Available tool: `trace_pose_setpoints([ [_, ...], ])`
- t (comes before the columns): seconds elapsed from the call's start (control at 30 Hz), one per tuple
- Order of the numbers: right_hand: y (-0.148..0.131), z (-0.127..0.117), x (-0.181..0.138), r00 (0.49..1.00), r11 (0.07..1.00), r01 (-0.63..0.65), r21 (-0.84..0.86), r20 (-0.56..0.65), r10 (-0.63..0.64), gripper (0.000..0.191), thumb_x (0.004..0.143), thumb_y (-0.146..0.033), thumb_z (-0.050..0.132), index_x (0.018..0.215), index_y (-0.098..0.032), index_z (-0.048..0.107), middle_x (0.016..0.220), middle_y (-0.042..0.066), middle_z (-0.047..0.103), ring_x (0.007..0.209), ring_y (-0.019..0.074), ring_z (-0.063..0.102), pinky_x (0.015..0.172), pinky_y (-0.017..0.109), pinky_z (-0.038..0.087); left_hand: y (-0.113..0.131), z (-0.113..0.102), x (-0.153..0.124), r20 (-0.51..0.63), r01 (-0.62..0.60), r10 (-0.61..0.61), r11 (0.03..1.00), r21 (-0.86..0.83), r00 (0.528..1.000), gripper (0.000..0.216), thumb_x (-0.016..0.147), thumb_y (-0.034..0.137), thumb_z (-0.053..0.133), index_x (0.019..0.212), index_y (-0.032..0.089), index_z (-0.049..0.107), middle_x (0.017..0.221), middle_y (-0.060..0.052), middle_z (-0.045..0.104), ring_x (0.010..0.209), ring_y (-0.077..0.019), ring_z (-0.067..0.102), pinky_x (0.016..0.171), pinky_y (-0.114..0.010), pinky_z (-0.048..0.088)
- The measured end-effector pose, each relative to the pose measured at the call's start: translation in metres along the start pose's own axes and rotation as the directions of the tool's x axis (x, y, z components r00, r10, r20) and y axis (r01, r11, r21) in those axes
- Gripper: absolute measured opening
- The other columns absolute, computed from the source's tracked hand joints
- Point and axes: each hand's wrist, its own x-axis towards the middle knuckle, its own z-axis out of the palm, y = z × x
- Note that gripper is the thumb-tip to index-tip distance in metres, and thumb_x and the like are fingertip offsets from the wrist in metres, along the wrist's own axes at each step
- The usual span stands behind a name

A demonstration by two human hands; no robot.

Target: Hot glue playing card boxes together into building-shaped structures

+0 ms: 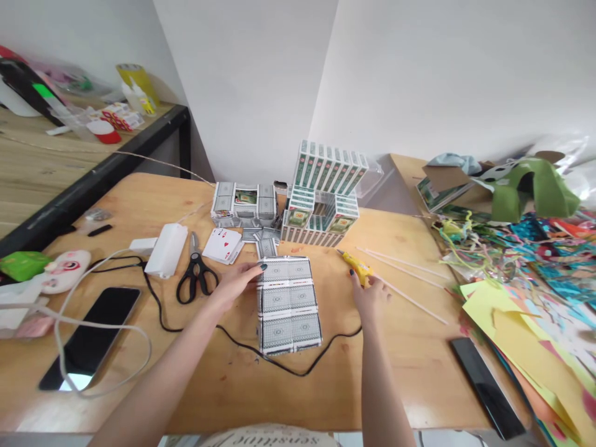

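Left hand (pixel 236 282) rested on upper-left edge of flat card panel (pixel 288 304), fingers loosely spread, touching, not gripping. Panel lay mid tabletop (pixel 419 372). Right hand (pixel 371 299), just right of panel, had fingers wrapped around rear of yellow glue gun (pixel 356 266). Scissors (pixel 195 276) lay left of left hand.
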Motion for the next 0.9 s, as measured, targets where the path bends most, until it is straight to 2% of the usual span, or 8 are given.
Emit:
trace_pose_setpoints([
  [0.17, -0.001, 0.021, 0.008, 0.998, 0.988, -0.062, -0.142, -0.042, 0.056, 0.072, 0.062, -0.067, 0.058, 0.11, -0.013, 0.054, 0.118, 0.028, 0.05, 0.116, 0.0434, 0.039, 0.089, 0.058, 0.033, -0.004, -0.002, 0.002, 0.012, 0.042, -0.041, 0.998, -0.042, 0.999, 0.024, 0.066, 0.033, 0.071, 0.082, 0.015, 0.069, 0.09, -0.008, 0.073, 0.091, -0.0221, 0.066, 0.071, -0.027, 0.051],
  [0.33, -0.002, 0.027, 0.012, 0.997, 0.986, -0.059, -0.155, -0.053, 0.051, 0.069, 0.063, -0.054, 0.059, 0.112, -0.005, 0.054, 0.115, 0.031, 0.052, 0.115, 0.0444, 0.041, 0.091, 0.055, 0.034, -0.002, -0.001, -0.001, 0.02, 0.051, -0.049, 0.994, -0.093, 0.999, 0.026, 0.066, 0.031, 0.072, 0.085, 0.014, 0.068, 0.088, -0.008, 0.073, 0.087, -0.0214, 0.065, 0.07, -0.028, 0.05],
  [0.43, -0.001, 0.02, 0.017, 0.999, 0.994, -0.046, -0.095, -0.011, 0.045, 0.055, 0.062, -0.045, 0.058, 0.105, -0.012, 0.059, 0.105, 0.022, 0.06, 0.107, 0.0384, 0.051, 0.087, 0.047, 0.04, 0.0, 0.002, -0.005, 0.046, 0.038, -0.032, 0.989, -0.14, 0.998, 0.023, 0.064, 0.028, 0.073, 0.082, 0.014, 0.067, 0.082, -0.005, 0.072, 0.078, -0.0183, 0.065, 0.069, -0.027, 0.048],
  [0.5, 0.001, 0.012, 0.019, 0.998, 0.998, -0.045, -0.031, 0.034, 0.046, 0.043, 0.061, -0.041, 0.058, 0.096, -0.018, 0.063, 0.09, 0.013, 0.064, 0.094, 0.0335, 0.058, 0.079, 0.043, 0.044, 0.001, 0.004, -0.008, 0.068, 0.036, -0.024, 0.983, -0.178, 0.997, 0.021, 0.063, 0.026, 0.073, 0.08, 0.014, 0.067, 0.079, -0.004, 0.071, 0.072, -0.0158, 0.063, 0.066, -0.025, 0.047],
  [0.6, 0.004, -0.001, 0.018, 0.993, 0.995, -0.064, 0.079, 0.106, 0.056, 0.029, 0.061, -0.039, 0.056, 0.082, -0.02, 0.064, 0.066, 0.006, 0.062, 0.072, 0.0274, 0.061, 0.063, 0.038, 0.047, 0.001, 0.009, -0.012, 0.087, 0.018, 0.002, 0.973, -0.23, 0.996, 0.023, 0.061, 0.023, 0.075, 0.081, 0.015, 0.067, 0.076, -0.003, 0.071, 0.069, -0.0148, 0.062, 0.066, -0.025, 0.045],
  [0.73, 0.005, -0.016, 0.01, 0.981, 0.967, -0.121, 0.225, 0.176, 0.081, 0.025, 0.063, -0.039, 0.057, 0.078, -0.019, 0.058, 0.05, -0.001, 0.055, 0.051, 0.0207, 0.058, 0.048, 0.032, 0.046, -0.003, 0.016, -0.017, 0.169, -0.01, 0.064, 0.953, -0.302, 0.984, 0.024, 0.067, 0.025, 0.071, 0.089, 0.015, 0.069, 0.081, -0.004, 0.072, 0.082, -0.02, 0.064, 0.074, -0.028, 0.046],
  [0.83, -0.002, -0.03, -0.002, 0.977, 0.939, -0.151, 0.308, 0.189, 0.095, 0.027, 0.065, -0.041, 0.061, 0.079, -0.02, 0.052, 0.046, -0.005, 0.052, 0.043, 0.0165, 0.054, 0.044, 0.029, 0.045, -0.006, 0.019, -0.02, 0.232, -0.014, 0.094, 0.946, -0.325, 0.968, 0.025, 0.07, 0.025, 0.069, 0.093, 0.016, 0.069, 0.088, -0.005, 0.073, 0.091, -0.0224, 0.064, 0.081, -0.031, 0.045],
  [0.9, -0.013, -0.041, -0.012, 0.978, 0.928, -0.143, 0.346, 0.195, 0.078, 0.028, 0.066, -0.042, 0.063, 0.077, -0.02, 0.051, 0.046, -0.005, 0.053, 0.044, 0.015, 0.053, 0.045, 0.027, 0.044, -0.006, 0.02, -0.021, 0.23, 0.0, 0.084, 0.938, -0.346, 0.97, 0.024, 0.071, 0.027, 0.068, 0.092, 0.016, 0.069, 0.09, -0.005, 0.073, 0.094, -0.0231, 0.063, 0.083, -0.032, 0.046],
])
